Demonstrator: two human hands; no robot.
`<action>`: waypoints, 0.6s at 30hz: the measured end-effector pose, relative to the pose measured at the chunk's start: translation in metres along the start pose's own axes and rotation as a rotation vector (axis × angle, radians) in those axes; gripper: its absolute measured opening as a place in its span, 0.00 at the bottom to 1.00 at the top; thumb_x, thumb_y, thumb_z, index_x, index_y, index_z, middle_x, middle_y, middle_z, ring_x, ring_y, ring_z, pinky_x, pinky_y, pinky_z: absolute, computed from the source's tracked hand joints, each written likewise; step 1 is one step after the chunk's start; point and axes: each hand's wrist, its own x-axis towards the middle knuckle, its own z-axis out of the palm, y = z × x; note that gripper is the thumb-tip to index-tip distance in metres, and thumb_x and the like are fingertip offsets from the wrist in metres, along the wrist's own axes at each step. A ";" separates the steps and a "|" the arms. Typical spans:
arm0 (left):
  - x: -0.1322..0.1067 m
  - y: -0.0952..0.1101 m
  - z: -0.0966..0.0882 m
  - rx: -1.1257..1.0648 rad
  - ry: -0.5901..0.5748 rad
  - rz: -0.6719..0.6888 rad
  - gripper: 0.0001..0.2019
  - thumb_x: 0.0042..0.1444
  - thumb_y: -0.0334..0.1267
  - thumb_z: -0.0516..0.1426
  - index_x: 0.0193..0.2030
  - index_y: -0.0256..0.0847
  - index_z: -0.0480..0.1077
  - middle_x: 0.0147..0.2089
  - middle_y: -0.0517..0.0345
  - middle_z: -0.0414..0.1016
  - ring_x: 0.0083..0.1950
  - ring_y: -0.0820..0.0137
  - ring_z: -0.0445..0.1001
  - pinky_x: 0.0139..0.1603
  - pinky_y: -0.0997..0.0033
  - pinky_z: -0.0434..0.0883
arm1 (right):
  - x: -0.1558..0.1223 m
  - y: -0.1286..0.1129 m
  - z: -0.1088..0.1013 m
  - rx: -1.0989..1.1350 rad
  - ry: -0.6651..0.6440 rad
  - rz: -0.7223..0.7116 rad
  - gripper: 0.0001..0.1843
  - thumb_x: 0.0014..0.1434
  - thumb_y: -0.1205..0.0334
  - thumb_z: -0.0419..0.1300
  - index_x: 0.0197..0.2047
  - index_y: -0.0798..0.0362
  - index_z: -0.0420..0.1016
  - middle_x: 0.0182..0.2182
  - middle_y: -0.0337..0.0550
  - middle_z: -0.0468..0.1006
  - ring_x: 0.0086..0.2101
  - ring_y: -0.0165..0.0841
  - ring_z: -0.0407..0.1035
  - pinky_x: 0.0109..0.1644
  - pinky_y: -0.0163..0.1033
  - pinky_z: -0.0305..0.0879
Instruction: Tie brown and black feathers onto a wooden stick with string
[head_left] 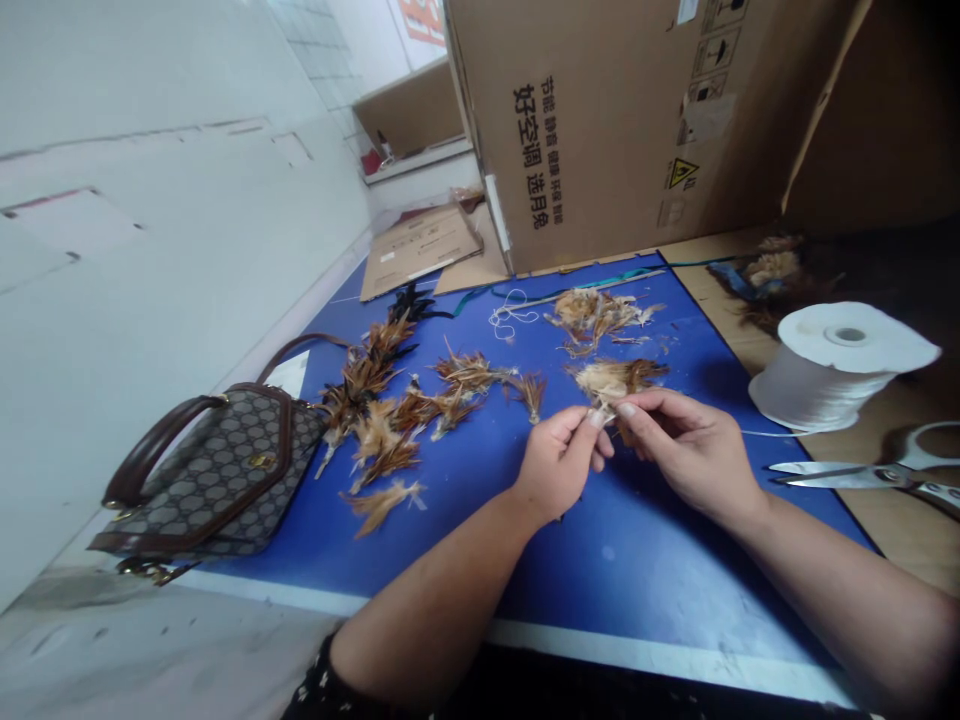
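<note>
My left hand [561, 455] pinches the pale base of a feather bunch [611, 378] between thumb and forefinger. My right hand [686, 440] is closed at the same base, its thumb and forefinger almost meeting the left thumb. Cream and brown feathers fan out beyond my fingertips. Just past them lies a loose pile of brown and cream feathers [592, 312]. Left of my hands, several small tied feather bunches [465, 375] lie on the blue board [480, 510], with a single small bunch [531, 393] nearest my left hand.
A white spool [817, 370] and open scissors [870, 473] are on the right. White thread [514, 315] curls beyond the bunches. A patterned handbag [225, 465] stands at the left. A large cardboard box [600, 130] rises behind, and flat cardboard [420, 248] lies at the back left.
</note>
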 end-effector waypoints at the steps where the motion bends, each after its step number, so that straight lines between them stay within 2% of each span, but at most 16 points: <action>1: 0.003 0.001 -0.002 -0.056 0.057 -0.010 0.19 0.67 0.53 0.57 0.39 0.37 0.74 0.33 0.54 0.78 0.30 0.74 0.76 0.31 0.75 0.70 | 0.001 0.001 -0.001 0.019 0.021 0.028 0.14 0.61 0.48 0.69 0.40 0.51 0.83 0.24 0.39 0.76 0.22 0.27 0.64 0.24 0.35 0.62; 4: 0.016 0.005 -0.015 -0.235 0.271 0.006 0.20 0.64 0.54 0.60 0.44 0.35 0.74 0.40 0.47 0.82 0.38 0.66 0.83 0.39 0.68 0.77 | 0.006 0.004 -0.004 0.137 0.076 0.104 0.16 0.59 0.48 0.71 0.39 0.53 0.83 0.21 0.37 0.74 0.20 0.26 0.63 0.23 0.34 0.60; 7: 0.029 0.010 -0.033 -0.304 0.412 0.040 0.21 0.61 0.54 0.63 0.46 0.35 0.73 0.37 0.50 0.82 0.34 0.65 0.83 0.36 0.68 0.77 | 0.011 0.006 -0.005 0.247 0.058 0.137 0.15 0.58 0.50 0.72 0.38 0.53 0.82 0.21 0.37 0.73 0.20 0.26 0.62 0.22 0.34 0.58; 9: 0.032 0.013 -0.041 -0.300 0.446 0.049 0.22 0.60 0.54 0.64 0.49 0.35 0.74 0.35 0.52 0.81 0.32 0.66 0.82 0.33 0.70 0.77 | 0.011 0.007 -0.005 0.278 0.022 0.136 0.14 0.59 0.51 0.72 0.38 0.53 0.82 0.21 0.36 0.72 0.20 0.26 0.62 0.23 0.34 0.58; 12: 0.028 0.014 -0.039 -0.263 0.357 -0.012 0.23 0.60 0.54 0.65 0.50 0.34 0.74 0.32 0.52 0.80 0.29 0.68 0.81 0.31 0.71 0.76 | 0.008 0.007 -0.005 0.236 -0.039 0.104 0.13 0.61 0.51 0.70 0.40 0.52 0.82 0.21 0.36 0.72 0.21 0.26 0.62 0.23 0.34 0.58; 18: 0.008 0.007 -0.013 -0.183 -0.072 -0.181 0.21 0.60 0.53 0.64 0.45 0.33 0.77 0.35 0.49 0.81 0.31 0.67 0.81 0.35 0.69 0.77 | 0.003 0.002 -0.004 0.040 -0.141 0.021 0.13 0.63 0.51 0.68 0.43 0.51 0.83 0.28 0.40 0.79 0.22 0.27 0.65 0.25 0.35 0.63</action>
